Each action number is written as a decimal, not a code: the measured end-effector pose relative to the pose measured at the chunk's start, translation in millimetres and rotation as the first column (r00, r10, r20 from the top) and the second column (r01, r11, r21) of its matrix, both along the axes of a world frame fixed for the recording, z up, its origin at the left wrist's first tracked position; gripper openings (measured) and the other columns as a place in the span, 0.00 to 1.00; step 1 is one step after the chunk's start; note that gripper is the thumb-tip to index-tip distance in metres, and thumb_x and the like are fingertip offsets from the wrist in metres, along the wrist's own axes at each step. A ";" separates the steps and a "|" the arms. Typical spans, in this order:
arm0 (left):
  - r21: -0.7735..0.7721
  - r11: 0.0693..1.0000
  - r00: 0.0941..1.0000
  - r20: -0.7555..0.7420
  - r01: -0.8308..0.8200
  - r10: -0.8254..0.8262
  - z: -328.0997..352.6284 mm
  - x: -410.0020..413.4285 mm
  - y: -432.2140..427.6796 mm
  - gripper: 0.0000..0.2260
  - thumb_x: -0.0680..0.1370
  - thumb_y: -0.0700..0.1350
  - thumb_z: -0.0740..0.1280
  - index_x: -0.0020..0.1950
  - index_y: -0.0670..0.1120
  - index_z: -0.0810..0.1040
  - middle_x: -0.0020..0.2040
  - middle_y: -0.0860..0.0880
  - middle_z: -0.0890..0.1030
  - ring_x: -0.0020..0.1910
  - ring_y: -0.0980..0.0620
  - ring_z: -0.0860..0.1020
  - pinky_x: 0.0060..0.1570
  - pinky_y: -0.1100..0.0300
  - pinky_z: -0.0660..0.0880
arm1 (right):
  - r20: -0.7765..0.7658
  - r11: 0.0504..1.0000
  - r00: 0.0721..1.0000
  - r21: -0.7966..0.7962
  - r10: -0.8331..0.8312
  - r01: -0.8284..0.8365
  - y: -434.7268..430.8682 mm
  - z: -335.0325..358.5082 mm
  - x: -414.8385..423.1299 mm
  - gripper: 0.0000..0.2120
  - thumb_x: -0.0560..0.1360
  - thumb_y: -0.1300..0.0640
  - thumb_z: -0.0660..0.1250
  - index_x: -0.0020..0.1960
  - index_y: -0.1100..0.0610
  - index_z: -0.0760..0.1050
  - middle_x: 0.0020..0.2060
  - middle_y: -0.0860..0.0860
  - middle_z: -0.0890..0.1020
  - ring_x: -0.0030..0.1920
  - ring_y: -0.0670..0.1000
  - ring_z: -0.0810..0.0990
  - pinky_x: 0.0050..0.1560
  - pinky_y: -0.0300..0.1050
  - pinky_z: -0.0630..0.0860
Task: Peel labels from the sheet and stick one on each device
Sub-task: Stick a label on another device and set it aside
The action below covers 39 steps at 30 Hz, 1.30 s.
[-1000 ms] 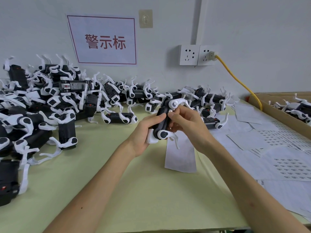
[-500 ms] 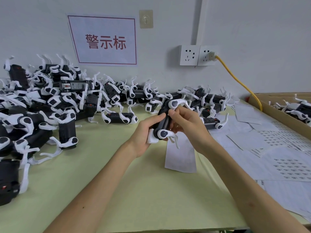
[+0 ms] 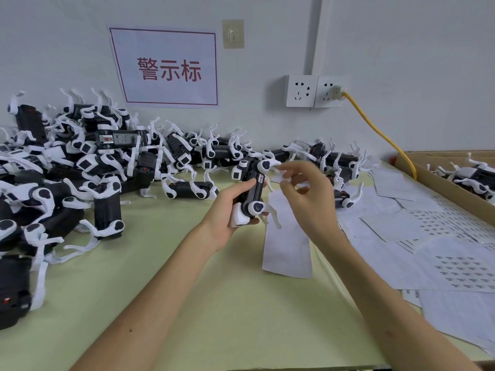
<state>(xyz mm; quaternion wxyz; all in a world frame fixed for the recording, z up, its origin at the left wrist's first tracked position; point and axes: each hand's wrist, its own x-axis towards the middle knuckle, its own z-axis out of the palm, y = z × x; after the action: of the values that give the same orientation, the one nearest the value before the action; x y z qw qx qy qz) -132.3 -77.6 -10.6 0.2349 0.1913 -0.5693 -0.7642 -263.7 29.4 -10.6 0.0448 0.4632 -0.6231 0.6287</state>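
Devices: black, white-trimmed. Table: pale green. Label sheets: white, grey-printed rows. Cable: yellow. Sign: red-lettered, red-bordered.

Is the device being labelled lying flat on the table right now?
No, the left grip holds the device upright, raised off the green table.

You get bright, even light, soft shadows on the desk, slight hand-motion blur, and wide-angle bending at edges.

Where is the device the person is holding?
Head view, centre: the device is gripped in the left hand, just left of the right hand, above the green table.
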 end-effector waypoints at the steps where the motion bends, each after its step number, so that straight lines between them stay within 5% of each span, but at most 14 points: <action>1: -0.009 1.000 1.000 0.009 -0.002 0.002 -0.2 -0.3 -0.3 0.12 0.74 0.54 0.69 0.49 0.48 0.85 0.39 0.50 0.81 0.35 0.54 0.81 0.40 0.59 0.75 | -0.052 0.999 0.997 -0.011 -0.052 0.052 1.3 1.1 -2.1 0.20 0.74 0.70 0.68 0.58 0.50 0.82 0.50 0.38 0.78 0.50 0.45 0.78 0.47 0.40 0.75; 5: -0.107 0.989 0.988 0.124 0.104 -0.091 -0.9 1.0 -2.4 0.16 0.80 0.55 0.65 0.60 0.46 0.83 0.42 0.49 0.83 0.38 0.52 0.81 0.37 0.61 0.71 | -0.255 0.996 0.967 0.077 -0.026 0.047 4.3 1.6 -10.5 0.33 0.71 0.73 0.69 0.71 0.51 0.76 0.68 0.43 0.73 0.71 0.48 0.70 0.71 0.48 0.69; 10: -0.037 0.968 0.942 0.244 0.246 -0.230 2.5 7.9 -9.9 0.25 0.82 0.64 0.60 0.56 0.43 0.81 0.46 0.42 0.84 0.42 0.46 0.82 0.38 0.57 0.75 | -0.333 0.961 0.927 0.262 0.173 -0.086 2.8 -4.3 -10.8 0.28 0.69 0.72 0.69 0.65 0.50 0.80 0.72 0.44 0.74 0.72 0.42 0.70 0.66 0.35 0.68; 13: 0.076 0.994 0.972 0.212 0.082 -0.097 2.7 11.0 -20.6 0.29 0.83 0.64 0.55 0.54 0.40 0.82 0.42 0.41 0.84 0.37 0.46 0.81 0.41 0.55 0.76 | -0.349 0.961 0.915 0.252 0.203 -0.117 2.1 -6.7 -13.1 0.24 0.68 0.69 0.73 0.61 0.52 0.81 0.70 0.44 0.76 0.69 0.40 0.73 0.60 0.25 0.66; 18: 0.265 0.947 0.983 0.026 -0.183 0.183 0.3 17.0 -43.1 0.20 0.85 0.55 0.57 0.51 0.41 0.79 0.37 0.43 0.84 0.30 0.45 0.83 0.25 0.62 0.77 | -0.180 0.968 0.975 0.234 0.131 -0.087 -1.0 -9.3 -11.1 0.15 0.69 0.57 0.81 0.53 0.49 0.83 0.49 0.38 0.83 0.46 0.43 0.82 0.45 0.37 0.78; 20: 0.162 0.915 0.929 0.078 -0.370 0.362 -5.0 13.2 -49.7 0.15 0.85 0.51 0.59 0.48 0.43 0.78 0.36 0.46 0.82 0.27 0.49 0.81 0.25 0.63 0.75 | -0.090 0.973 0.993 0.222 0.080 -0.058 -1.2 -8.3 -11.5 0.09 0.70 0.54 0.80 0.46 0.49 0.81 0.42 0.41 0.84 0.40 0.45 0.82 0.42 0.37 0.77; 22: -0.128 0.823 0.815 0.121 -0.553 0.567 -15.2 12.0 -57.5 0.09 0.83 0.45 0.61 0.55 0.43 0.78 0.40 0.46 0.84 0.28 0.51 0.80 0.31 0.60 0.74 | 0.070 0.968 0.992 0.222 0.104 -0.117 -1.2 -7.8 -14.0 0.07 0.73 0.55 0.78 0.47 0.54 0.81 0.41 0.48 0.85 0.37 0.51 0.83 0.40 0.41 0.78; 24: -0.347 0.685 0.709 0.074 -0.641 0.701 -26.9 14.0 -65.6 0.11 0.81 0.41 0.62 0.63 0.47 0.75 0.44 0.46 0.85 0.30 0.51 0.78 0.35 0.58 0.72 | 0.361 0.935 0.911 0.208 0.199 -0.287 0.5 -5.1 -15.2 0.07 0.78 0.58 0.73 0.54 0.57 0.80 0.45 0.57 0.85 0.36 0.57 0.85 0.39 0.44 0.80; 26: -0.390 0.660 0.697 0.061 -0.643 0.715 -33.4 17.1 -72.4 0.18 0.80 0.40 0.63 0.70 0.51 0.71 0.46 0.47 0.85 0.34 0.50 0.81 0.38 0.56 0.74 | 0.612 0.873 0.741 0.161 0.278 -0.461 1.7 -1.2 -15.1 0.09 0.81 0.62 0.66 0.60 0.61 0.79 0.48 0.61 0.84 0.38 0.60 0.86 0.40 0.45 0.82; 29: -0.447 0.726 0.765 0.129 -0.523 0.631 -40.9 14.2 -80.8 0.22 0.81 0.40 0.65 0.75 0.53 0.68 0.44 0.48 0.85 0.37 0.47 0.82 0.38 0.57 0.76 | 0.758 0.783 0.567 0.122 0.323 -0.610 3.8 -0.2 -14.2 0.12 0.82 0.64 0.58 0.59 0.66 0.78 0.45 0.62 0.84 0.39 0.59 0.85 0.41 0.46 0.83; 32: -0.566 0.682 0.768 0.128 -0.463 0.628 -46.9 11.6 -84.3 0.11 0.82 0.42 0.66 0.64 0.48 0.76 0.43 0.47 0.84 0.39 0.46 0.82 0.44 0.51 0.80 | 0.862 0.805 0.400 -0.015 0.311 -0.594 5.4 3.3 -15.5 0.10 0.81 0.63 0.57 0.55 0.66 0.76 0.43 0.64 0.82 0.37 0.60 0.85 0.38 0.46 0.83; 35: -0.717 0.578 0.740 0.130 -0.390 0.660 -49.5 11.0 -81.4 0.02 0.80 0.45 0.68 0.50 0.51 0.80 0.43 0.51 0.82 0.44 0.47 0.81 0.43 0.55 0.76 | 0.832 0.830 0.228 -0.398 0.506 -0.390 12.5 15.9 -32.6 0.10 0.79 0.64 0.59 0.48 0.67 0.78 0.43 0.63 0.84 0.40 0.60 0.86 0.45 0.50 0.85; 37: -0.760 0.532 0.727 0.116 -0.373 0.677 -49.6 9.5 -79.7 0.02 0.80 0.46 0.69 0.48 0.53 0.80 0.42 0.55 0.81 0.44 0.53 0.80 0.40 0.59 0.71 | 0.618 0.623 0.087 -0.769 0.782 -0.141 25.7 22.6 -55.0 0.15 0.82 0.57 0.60 0.58 0.67 0.79 0.57 0.66 0.82 0.55 0.66 0.84 0.62 0.59 0.79; 39: -0.754 0.530 0.724 0.106 -0.388 0.681 -50.7 8.6 -79.4 0.03 0.79 0.45 0.71 0.47 0.54 0.79 0.41 0.57 0.80 0.42 0.58 0.78 0.40 0.62 0.71 | 0.451 0.447 0.093 -0.893 0.888 0.055 40.0 25.6 -77.6 0.24 0.84 0.49 0.60 0.73 0.63 0.68 0.69 0.66 0.74 0.65 0.70 0.78 0.67 0.64 0.74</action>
<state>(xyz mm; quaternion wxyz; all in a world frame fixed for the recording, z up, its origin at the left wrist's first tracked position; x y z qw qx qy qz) -123.7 -157.0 -61.3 0.3979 0.4065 -0.7538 -0.3290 -341.2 69.4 15.0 -0.3601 0.1112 -0.0021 0.9263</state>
